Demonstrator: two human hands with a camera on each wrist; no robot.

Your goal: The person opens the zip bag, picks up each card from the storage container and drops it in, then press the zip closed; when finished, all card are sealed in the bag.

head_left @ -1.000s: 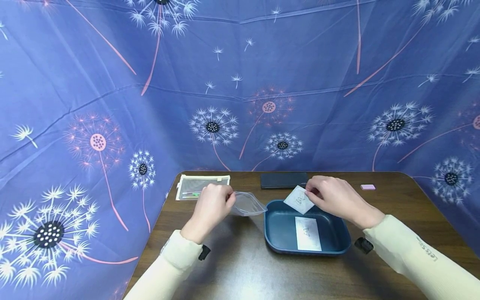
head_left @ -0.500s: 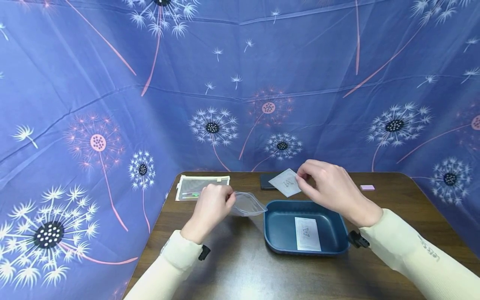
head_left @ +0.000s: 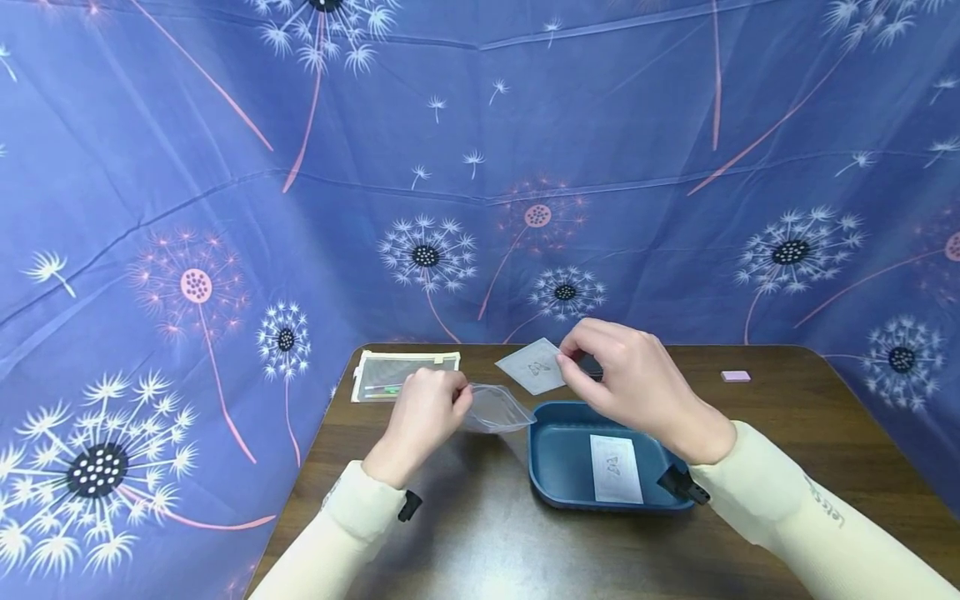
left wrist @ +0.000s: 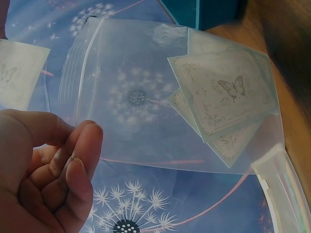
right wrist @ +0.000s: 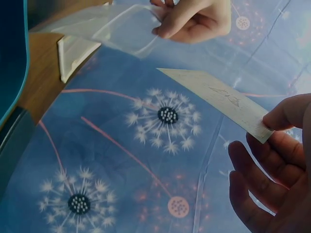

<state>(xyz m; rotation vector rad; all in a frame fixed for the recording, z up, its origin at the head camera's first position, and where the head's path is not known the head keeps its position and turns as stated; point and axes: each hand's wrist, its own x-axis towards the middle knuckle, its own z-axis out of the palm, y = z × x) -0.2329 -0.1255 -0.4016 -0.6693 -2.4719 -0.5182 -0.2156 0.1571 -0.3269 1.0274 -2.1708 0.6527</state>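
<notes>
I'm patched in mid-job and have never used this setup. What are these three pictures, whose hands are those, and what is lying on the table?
No machine here: a person works with bare hands and wears three cameras. The wide picture comes from the head; the other two look out from each wrist.

The left hand grips a clear zip bag with butterfly-printed cards already inside. The right hand pinches one more card in the air, between the bag and the blue tray.

On the brown table, the tray holds another card. A mesh pouch lies at the far left and a small pink block at the far right. Blue dandelion-print cloth hangs all around.
</notes>
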